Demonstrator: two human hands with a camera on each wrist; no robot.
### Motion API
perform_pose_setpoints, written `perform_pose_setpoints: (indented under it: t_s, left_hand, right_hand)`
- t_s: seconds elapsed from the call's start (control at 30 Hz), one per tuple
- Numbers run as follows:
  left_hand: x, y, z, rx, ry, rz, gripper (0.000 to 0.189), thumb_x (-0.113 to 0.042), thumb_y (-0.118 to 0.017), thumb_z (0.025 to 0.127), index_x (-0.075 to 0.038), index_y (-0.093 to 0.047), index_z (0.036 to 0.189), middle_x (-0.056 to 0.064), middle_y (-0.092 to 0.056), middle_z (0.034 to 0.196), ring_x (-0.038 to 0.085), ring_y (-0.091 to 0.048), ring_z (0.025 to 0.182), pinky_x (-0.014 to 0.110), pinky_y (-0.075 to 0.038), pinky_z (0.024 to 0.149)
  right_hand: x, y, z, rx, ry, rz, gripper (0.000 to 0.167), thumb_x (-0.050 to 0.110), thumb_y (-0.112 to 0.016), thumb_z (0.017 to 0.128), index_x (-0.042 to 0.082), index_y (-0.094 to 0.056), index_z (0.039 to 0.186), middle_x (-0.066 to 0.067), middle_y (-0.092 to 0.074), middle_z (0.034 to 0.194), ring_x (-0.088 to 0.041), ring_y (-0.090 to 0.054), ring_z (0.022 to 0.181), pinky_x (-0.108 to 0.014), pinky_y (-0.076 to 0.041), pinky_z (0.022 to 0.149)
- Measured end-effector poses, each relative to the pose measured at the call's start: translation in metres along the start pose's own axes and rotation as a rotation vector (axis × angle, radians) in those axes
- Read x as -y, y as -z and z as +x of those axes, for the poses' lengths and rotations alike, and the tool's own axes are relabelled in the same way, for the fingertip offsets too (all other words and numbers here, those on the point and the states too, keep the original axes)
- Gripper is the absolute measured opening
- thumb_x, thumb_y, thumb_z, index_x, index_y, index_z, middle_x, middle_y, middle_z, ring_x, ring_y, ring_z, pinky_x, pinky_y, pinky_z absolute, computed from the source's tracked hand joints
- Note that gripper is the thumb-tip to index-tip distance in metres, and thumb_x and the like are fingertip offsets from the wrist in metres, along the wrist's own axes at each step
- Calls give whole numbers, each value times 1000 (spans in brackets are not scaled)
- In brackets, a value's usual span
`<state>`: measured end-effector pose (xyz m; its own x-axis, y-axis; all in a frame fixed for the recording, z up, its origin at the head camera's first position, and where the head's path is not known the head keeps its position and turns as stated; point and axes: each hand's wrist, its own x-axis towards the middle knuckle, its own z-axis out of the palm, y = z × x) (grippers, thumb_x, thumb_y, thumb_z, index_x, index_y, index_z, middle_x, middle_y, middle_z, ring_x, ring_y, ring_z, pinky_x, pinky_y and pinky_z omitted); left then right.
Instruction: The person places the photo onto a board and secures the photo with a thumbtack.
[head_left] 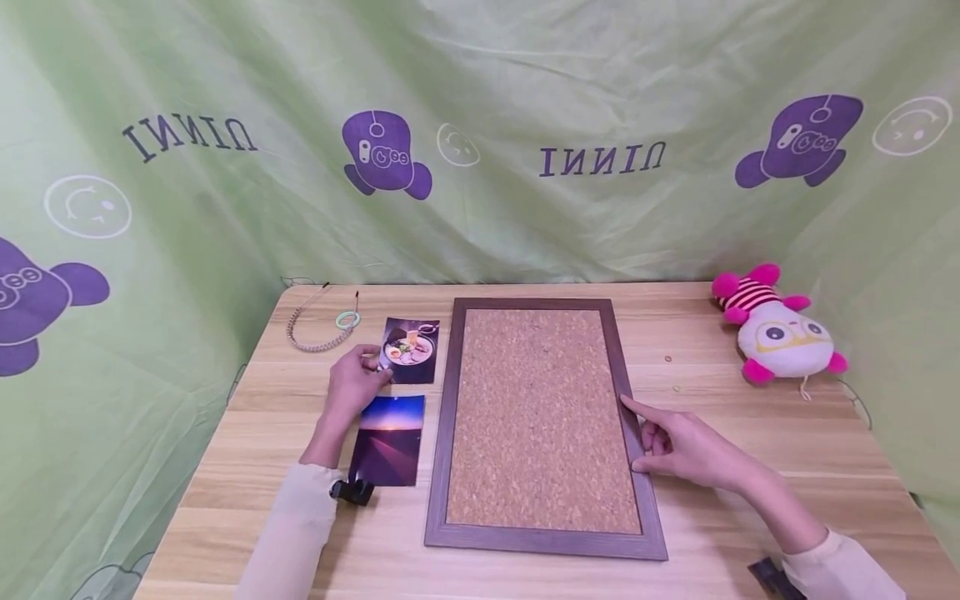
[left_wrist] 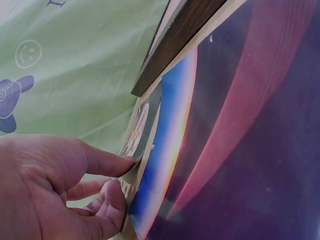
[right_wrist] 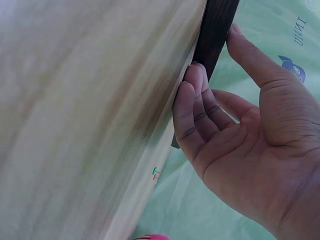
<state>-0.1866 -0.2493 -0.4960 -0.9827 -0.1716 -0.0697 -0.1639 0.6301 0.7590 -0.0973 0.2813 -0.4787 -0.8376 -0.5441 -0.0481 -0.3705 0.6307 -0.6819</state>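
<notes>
My left hand (head_left: 356,380) pinches the lower left corner of a photo of a ramen bowl (head_left: 420,372), the thumb on its face. Just below lies a sunset photo (head_left: 390,450), blue at the top and dark at the bottom; it fills much of the left wrist view. To the right, a cork board (head_left: 540,417) in a dark wooden frame lies flat. At its right edge, my right hand (head_left: 686,446) grips the frame between thumb and fingers. The right wrist view shows bent fingertips (right_wrist: 186,92) against the frame's side (right_wrist: 216,35).
A beaded headband (head_left: 315,346) and a mint-green ring (head_left: 348,320) lie at the back left of the wooden table (head_left: 247,450). A plush toy (head_left: 783,333) with pink limbs sits at the back right. Two tiny rings, one of them reddish (head_left: 668,358), lie right of the board. Green curtains (head_left: 495,225) surround the table.
</notes>
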Motion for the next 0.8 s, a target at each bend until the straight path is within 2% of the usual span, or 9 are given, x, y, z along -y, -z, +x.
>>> perform_pose_setpoints:
  t_s: [0.1,0.2,0.43,0.7,0.8]
  left_hand:
    - [0,1,-2,-5,27,-23,46,-7,-78,98,3,-68,142,16,-79,106,19,-75,87,22,-54,67]
    - [2,0,-2,-21,37,-53,42,-9,-74,100,0,-70,141,16,-80,107,14,-72,81,21,-54,65]
    - [1,2,-4,-59,91,-215,34,-6,-70,105,2,-69,138,17,-77,107,8,-68,68,22,-59,60]
    - [-15,8,-8,-116,118,-291,32,-7,-68,108,-1,-68,139,11,-73,109,8,-69,79,22,-63,72]
    - [-25,7,-13,-105,112,-392,33,-3,-67,107,3,-65,140,8,-70,106,6,-67,82,22,-64,75]
  right_hand:
    - [0,0,0,-1,-3,-1,96,23,-97,87,-10,-46,162,9,-62,88,2,-54,71,-23,-51,62]
    - [0,-1,0,0,-9,-2,96,24,-97,88,-10,-47,162,9,-62,88,2,-53,71,-23,-50,62]
    - [0,-2,1,-7,-9,0,96,25,-96,88,-10,-47,162,9,-62,86,2,-54,72,-23,-51,64]
    - [0,-2,0,-6,-15,0,95,24,-96,88,-10,-47,162,9,-61,86,2,-53,72,-23,-50,63]
    - [0,-2,0,-5,-18,-4,95,24,-96,88,-9,-47,162,9,-61,87,2,-53,71,-23,-50,63]
